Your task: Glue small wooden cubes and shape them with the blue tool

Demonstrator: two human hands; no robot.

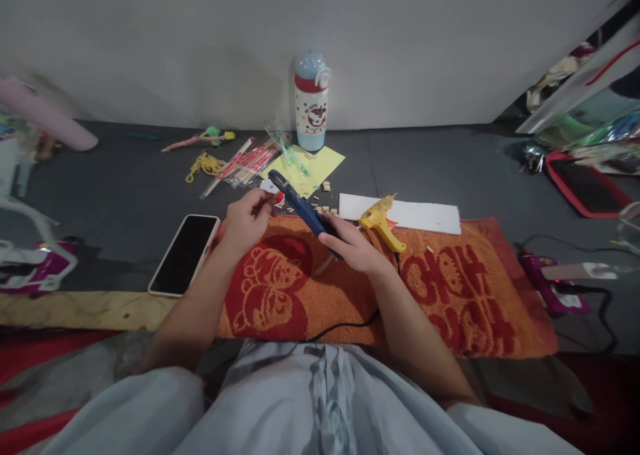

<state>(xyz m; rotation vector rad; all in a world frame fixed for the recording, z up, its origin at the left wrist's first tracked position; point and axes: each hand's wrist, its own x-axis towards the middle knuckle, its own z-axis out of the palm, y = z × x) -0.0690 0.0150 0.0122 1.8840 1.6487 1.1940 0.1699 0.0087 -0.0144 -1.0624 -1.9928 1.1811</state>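
Note:
In my right hand (354,243) is a long dark blue hand tool (305,211), perhaps a cutter or pliers, slanting up and left above the towel. The fingers of my left hand (247,220) are bent into a pinch close to the tool's upper end. Whatever they hold is too small to make out; a small red and white piece (279,199) shows beside the fingertips. Below both hands lies an orange towel (350,295) with red figures. Small wooden bits (326,209) are scattered just beyond the tool.
A yellow glue gun (381,221) rests on a white strip (430,217). Behind stand a bottle (311,105) and a yellow paper sheet (325,165). Wrapped sticks (250,165) lie left of the paper. A phone (185,255) is by my left forearm; a cable (345,325) crosses the towel.

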